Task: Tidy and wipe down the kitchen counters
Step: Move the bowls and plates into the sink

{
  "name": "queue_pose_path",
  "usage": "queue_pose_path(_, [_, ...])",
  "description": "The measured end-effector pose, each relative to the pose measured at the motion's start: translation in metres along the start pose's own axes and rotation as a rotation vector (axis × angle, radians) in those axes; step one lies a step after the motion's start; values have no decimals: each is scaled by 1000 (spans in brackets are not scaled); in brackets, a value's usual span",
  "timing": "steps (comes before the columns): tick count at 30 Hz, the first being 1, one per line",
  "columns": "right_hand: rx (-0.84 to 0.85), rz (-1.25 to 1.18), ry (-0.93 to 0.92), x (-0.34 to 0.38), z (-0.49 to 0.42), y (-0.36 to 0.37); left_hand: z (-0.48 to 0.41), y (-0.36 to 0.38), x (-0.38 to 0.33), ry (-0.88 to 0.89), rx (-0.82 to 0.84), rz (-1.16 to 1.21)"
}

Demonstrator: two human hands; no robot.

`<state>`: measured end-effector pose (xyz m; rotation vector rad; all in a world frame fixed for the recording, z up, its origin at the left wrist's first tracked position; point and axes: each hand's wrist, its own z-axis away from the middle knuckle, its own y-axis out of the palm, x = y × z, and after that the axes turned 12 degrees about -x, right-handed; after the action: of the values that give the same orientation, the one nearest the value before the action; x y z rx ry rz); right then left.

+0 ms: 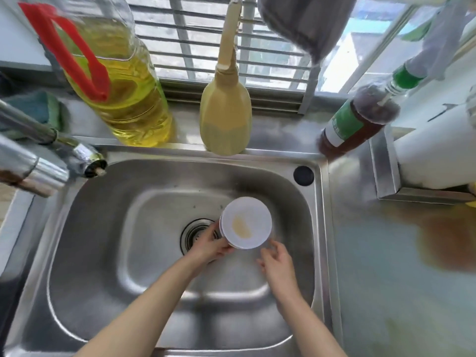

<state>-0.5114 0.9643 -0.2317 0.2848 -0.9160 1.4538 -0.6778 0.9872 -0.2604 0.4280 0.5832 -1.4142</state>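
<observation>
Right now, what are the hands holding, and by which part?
The left hand grips the white cup by its side wall. The right hand is open beside it and holds nothing.

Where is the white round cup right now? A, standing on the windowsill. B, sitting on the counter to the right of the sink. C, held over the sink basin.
C: the left hand grips the white cup above the sink, near the drain.

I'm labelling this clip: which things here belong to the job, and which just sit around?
In the job: white container held by left hand, right hand, sink, brown counter stain.
Lying about: oil bottle, tan squeeze bottle, dark sauce bottle, green cloth.
</observation>
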Motion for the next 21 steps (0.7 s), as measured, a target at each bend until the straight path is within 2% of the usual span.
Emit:
queue_pose_path(6, [-48,5,-2,1,7,1,10,-10,3,75,107,-139])
queue_pose_path(11, [-13,83,-36,19,33,-2,43,-25,0,152,-73,-126])
queue_pose_path(15, [31,188,-108,37,64,-11,92,-39,-8,185,-78,-136])
queue_pose_path(18, [76,268,-217,53,88,-20,134,-52,-9,217,-98,-80])
queue_pose_path(21, [142,333,-324,63,109,-26,173,-67,1,247,-199,3])
